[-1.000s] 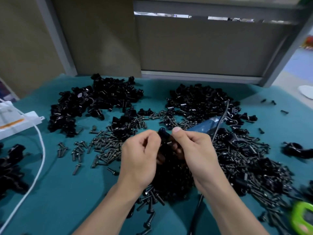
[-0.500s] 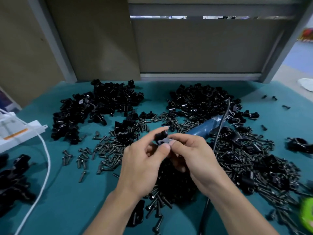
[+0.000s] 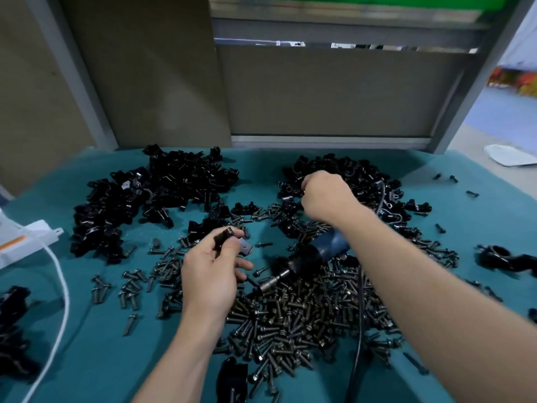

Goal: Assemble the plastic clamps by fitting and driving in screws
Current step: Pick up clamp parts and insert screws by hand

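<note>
My left hand (image 3: 210, 271) pinches a small black clamp part (image 3: 223, 237) with a grey metal plate (image 3: 245, 247), held above the scattered screws. My right hand (image 3: 325, 196) reaches into the far right heap of black clamp parts (image 3: 343, 175), fingers curled down among the pieces; what they grip is hidden. A blue electric screwdriver (image 3: 313, 254) lies on the teal table (image 3: 101, 344) under my right forearm, bit pointing left. A broad pile of dark screws (image 3: 290, 315) spreads in front of me.
Another heap of black clamp parts (image 3: 151, 193) covers the far left. A white cable (image 3: 62, 286) and a white box (image 3: 26, 239) sit at the left edge. Assembled clamps (image 3: 508, 257) lie at the right and more black parts (image 3: 14, 330) at the left. Grey panels back the table.
My hands have separated. The right hand left the piece and moved up to the far right heap. The left hand keeps the clamp part and has shifted left.
</note>
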{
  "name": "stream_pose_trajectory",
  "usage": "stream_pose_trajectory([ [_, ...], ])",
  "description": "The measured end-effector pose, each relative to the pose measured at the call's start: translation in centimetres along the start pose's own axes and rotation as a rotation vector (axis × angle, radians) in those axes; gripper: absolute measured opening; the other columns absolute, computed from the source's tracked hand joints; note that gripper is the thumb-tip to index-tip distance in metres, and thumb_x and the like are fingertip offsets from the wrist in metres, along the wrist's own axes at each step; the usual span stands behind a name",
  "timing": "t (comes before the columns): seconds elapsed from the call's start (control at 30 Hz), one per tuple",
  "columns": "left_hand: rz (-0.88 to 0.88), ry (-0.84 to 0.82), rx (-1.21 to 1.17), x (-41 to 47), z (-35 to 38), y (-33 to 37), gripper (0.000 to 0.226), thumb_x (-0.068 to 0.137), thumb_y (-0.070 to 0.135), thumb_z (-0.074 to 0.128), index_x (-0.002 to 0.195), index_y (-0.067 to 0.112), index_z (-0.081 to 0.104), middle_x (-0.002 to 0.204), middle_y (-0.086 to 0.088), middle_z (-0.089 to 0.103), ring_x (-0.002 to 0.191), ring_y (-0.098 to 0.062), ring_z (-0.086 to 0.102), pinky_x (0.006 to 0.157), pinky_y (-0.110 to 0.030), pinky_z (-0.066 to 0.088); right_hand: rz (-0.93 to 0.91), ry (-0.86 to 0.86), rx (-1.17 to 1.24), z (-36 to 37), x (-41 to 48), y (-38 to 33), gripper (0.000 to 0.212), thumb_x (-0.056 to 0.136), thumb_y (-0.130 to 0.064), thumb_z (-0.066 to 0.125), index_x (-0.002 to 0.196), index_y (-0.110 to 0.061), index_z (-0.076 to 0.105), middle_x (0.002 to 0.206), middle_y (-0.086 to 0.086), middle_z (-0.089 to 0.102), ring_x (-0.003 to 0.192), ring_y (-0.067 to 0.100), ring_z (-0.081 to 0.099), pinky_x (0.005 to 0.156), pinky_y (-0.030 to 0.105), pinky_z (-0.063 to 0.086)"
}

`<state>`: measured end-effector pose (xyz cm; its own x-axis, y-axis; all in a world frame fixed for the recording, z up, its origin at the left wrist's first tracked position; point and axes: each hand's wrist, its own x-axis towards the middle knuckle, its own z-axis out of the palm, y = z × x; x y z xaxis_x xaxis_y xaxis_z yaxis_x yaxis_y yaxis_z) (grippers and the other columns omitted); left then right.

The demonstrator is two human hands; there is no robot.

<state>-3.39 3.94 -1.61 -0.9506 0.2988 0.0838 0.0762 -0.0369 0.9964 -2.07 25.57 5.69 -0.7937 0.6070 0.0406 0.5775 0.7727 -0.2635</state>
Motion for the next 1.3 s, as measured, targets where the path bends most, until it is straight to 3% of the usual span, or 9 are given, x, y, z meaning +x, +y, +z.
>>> stream_pose_trajectory([
  [0.17,-0.012,-0.032,-0.030,0.5,0.1,-0.2,0.038,0.104,0.011,0.056,0.084,0.038,0.075,0.082,-0.001,0.076,0.060,-0.016,0.067,0.054,-0.022,0.053,-0.210,-0.224,-0.419,2.5,4.5,-0.1,0.030,0.100,-0.007,0.052,0.126,-0.006,0.067,0.129,0.011,0.065,0.117,0.028,0.062,0.095,0.032,0.053],
  [0.3,-0.020,-0.046,-0.038,0.9,0.1,-0.3,0.035,0.101,0.011,0.058,0.083,0.035,0.075,0.081,-0.002,0.076,0.057,-0.015,0.066,0.052,-0.021,0.051,-0.159,-0.132,-0.293,3.8,4.5,-0.5,0.029,0.092,0.003,0.056,0.115,-0.007,0.071,0.118,0.010,0.069,0.103,0.029,0.066,0.086,0.036,0.059],
  [0.43,-0.006,-0.055,-0.006,0.8,0.0,-0.4,0.036,0.102,0.012,0.057,0.084,0.037,0.074,0.080,-0.001,0.077,0.058,-0.016,0.067,0.053,-0.023,0.052,-0.033,0.055,-0.017,3.0,2.6,0.1,0.017,0.090,0.002,0.067,0.102,-0.007,0.075,0.095,0.014,0.073,0.080,0.031,0.068,0.079,0.042,0.062],
  [0.57,0.059,-0.083,0.037,0.4,-0.3,-0.4,0.035,0.102,0.010,0.058,0.086,0.036,0.075,0.079,0.001,0.076,0.061,-0.016,0.069,0.055,-0.024,0.052,0.009,0.196,0.468,0.9,-2.1,0.5,0.011,0.098,-0.010,0.066,0.103,-0.019,0.071,0.095,0.000,0.071,0.076,0.018,0.067,0.065,0.027,0.053],
  [0.7,0.187,-0.108,0.179,-0.1,-0.4,0.1,0.036,0.093,0.005,0.070,0.089,0.041,0.075,0.076,0.009,0.075,0.066,-0.009,0.073,0.058,-0.019,0.053,0.018,-0.123,1.421,1.2,-9.4,0.4,0.012,0.103,-0.003,0.056,0.113,-0.004,0.063,0.099,0.012,0.072,0.077,0.020,0.071,0.063,0.028,0.056],
  [0.8,0.293,-0.141,0.258,-0.5,-0.2,1.0,0.038,0.084,0.003,0.075,0.089,0.041,0.075,0.082,0.017,0.075,0.074,-0.007,0.074,0.064,-0.017,0.054,0.001,-0.223,1.597,2.3,-12.3,0.3,0.014,0.106,-0.008,0.052,0.114,-0.008,0.065,0.088,0.007,0.072,0.063,0.018,0.063,0.056,0.025,0.049],
  [1.03,0.384,-0.301,0.310,-2.0,-0.5,1.2,0.025,0.075,0.038,0.078,0.099,0.037,0.076,0.095,0.018,0.077,0.092,-0.008,0.074,0.082,-0.034,0.060,0.052,-0.128,1.609,4.3,-13.5,0.2,0.013,0.098,-0.008,0.064,0.105,-0.013,0.074,0.074,0.003,0.073,0.060,0.012,0.065,0.056,0.022,0.054],
  [1.13,0.362,-0.262,0.296,-1.9,-0.4,1.0,0.025,0.075,0.041,0.078,0.100,0.043,0.076,0.092,0.022,0.077,0.088,-0.005,0.075,0.079,-0.034,0.062,-0.008,0.007,1.426,4.6,-13.3,0.6,0.021,0.094,-0.006,0.072,0.098,-0.024,0.082,0.089,0.003,0.080,0.077,0.017,0.075,0.069,0.028,0.060],
  [1.3,0.315,-0.316,0.233,-1.6,-0.3,0.4,0.023,0.078,0.033,0.080,0.101,0.039,0.077,0.086,0.013,0.079,0.074,-0.009,0.076,0.068,-0.030,0.062,-0.212,0.029,1.046,4.5,-13.5,1.3,0.050,0.089,-0.007,0.073,0.120,-0.046,0.072,0.107,-0.021,0.076,0.099,0.005,0.073,0.083,0.025,0.061],
])
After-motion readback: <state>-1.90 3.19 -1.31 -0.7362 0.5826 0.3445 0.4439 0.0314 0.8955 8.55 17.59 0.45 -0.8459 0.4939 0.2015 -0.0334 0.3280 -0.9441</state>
